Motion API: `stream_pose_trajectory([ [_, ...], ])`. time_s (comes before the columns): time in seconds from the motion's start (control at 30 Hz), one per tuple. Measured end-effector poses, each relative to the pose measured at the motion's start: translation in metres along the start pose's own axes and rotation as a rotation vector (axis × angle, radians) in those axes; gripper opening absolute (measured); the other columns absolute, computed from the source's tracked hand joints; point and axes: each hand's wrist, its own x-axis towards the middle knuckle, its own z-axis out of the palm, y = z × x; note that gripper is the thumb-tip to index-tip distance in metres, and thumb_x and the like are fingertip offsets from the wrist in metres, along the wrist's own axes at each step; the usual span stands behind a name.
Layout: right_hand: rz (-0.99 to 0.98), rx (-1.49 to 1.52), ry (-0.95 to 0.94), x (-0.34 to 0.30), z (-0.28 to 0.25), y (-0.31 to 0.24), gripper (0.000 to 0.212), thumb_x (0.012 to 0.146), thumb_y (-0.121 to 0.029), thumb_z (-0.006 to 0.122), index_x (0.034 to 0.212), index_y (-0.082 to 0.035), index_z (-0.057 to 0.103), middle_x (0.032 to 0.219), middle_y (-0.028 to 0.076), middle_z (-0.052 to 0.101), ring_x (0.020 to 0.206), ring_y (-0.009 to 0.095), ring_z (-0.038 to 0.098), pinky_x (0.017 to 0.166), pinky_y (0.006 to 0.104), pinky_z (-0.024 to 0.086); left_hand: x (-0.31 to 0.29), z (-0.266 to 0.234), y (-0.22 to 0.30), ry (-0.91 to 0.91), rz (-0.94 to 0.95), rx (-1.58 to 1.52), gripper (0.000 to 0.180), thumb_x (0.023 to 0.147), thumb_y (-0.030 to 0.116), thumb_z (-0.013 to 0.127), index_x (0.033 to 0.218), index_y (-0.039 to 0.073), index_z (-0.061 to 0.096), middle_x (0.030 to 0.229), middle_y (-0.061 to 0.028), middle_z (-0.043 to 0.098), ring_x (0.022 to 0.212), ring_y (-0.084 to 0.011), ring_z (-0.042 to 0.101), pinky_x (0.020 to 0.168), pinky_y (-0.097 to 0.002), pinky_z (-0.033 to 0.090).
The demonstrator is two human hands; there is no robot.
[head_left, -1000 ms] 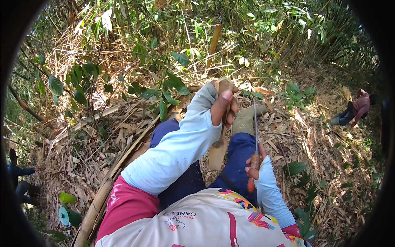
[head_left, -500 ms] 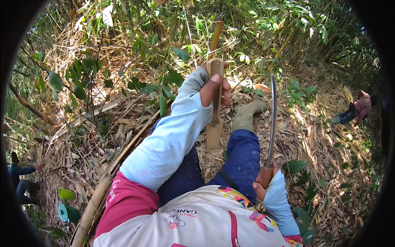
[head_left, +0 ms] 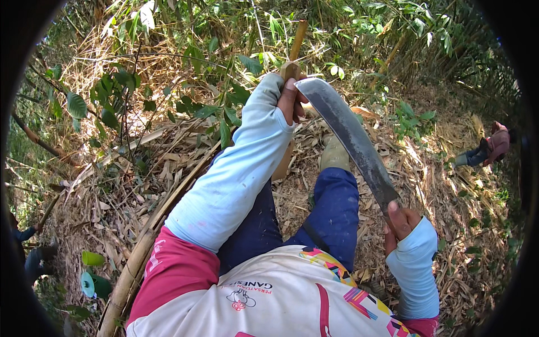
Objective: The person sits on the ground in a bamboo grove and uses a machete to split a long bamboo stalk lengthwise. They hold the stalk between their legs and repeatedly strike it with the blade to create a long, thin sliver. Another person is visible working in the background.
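My left hand [head_left: 289, 101] is closed around a pale carved piece of wood or bamboo [head_left: 290, 70], held out in front of me. Its top end shows above my thumb; much of its length is hidden by my fingers, sleeve and the blade. My right hand [head_left: 401, 222] grips a machete [head_left: 352, 135] by the handle, which my fingers mostly cover. The dark curved blade slants up and left with its broad side in view. Its tip lies beside my left fingers; I cannot tell whether it touches the carved piece.
A brown stick [head_left: 298, 40] rises behind the carved piece. A long bamboo pole [head_left: 135, 264] lies at my left, near a green container [head_left: 101, 286] and a lime-green cup [head_left: 92, 258]. One person [head_left: 494, 145] is at far right, another [head_left: 38, 261] at far left. Dry leaves cover the ground.
My right hand has moved right and slightly up, and the machete has swung from near upright to slant left, its tip now by my left hand. The carved piece has shifted slightly upward.
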Motion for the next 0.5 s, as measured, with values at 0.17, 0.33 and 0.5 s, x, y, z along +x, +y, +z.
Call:
stream_pose_trajectory([
  [0.17,0.077,0.072,-0.003,-0.010,0.009,0.009,0.084,0.071,0.013,0.065,0.145,-0.022,0.043,0.078,0.010,0.059,0.057,0.024,0.052,0.049,0.0326,0.042,-0.004,0.006,0.015,0.049,-0.021,0.037,0.021,0.102,0.019,0.049,0.109,0.003,0.059,0.074,-0.0019,0.061,0.055,-0.0068,0.054,0.048,-0.0215,0.041],
  [0.33,0.107,0.053,0.013,-0.002,0.004,0.005,0.083,0.071,0.013,0.064,0.144,-0.021,0.045,0.076,0.010,0.058,0.055,0.024,0.051,0.049,0.0321,0.041,-0.015,0.017,0.037,0.115,0.016,0.071,0.024,0.102,0.022,0.048,0.113,0.003,0.057,0.075,-0.0029,0.062,0.059,-0.0074,0.055,0.052,-0.0220,0.043],
  [0.5,0.110,0.049,0.007,-0.002,0.001,0.006,0.082,0.072,0.014,0.063,0.144,-0.021,0.046,0.078,0.010,0.059,0.056,0.024,0.051,0.049,0.0320,0.042,-0.013,0.012,0.031,0.086,0.006,0.071,0.024,0.102,0.023,0.048,0.113,0.002,0.057,0.077,-0.0036,0.063,0.060,-0.0080,0.055,0.053,-0.0231,0.044],
])
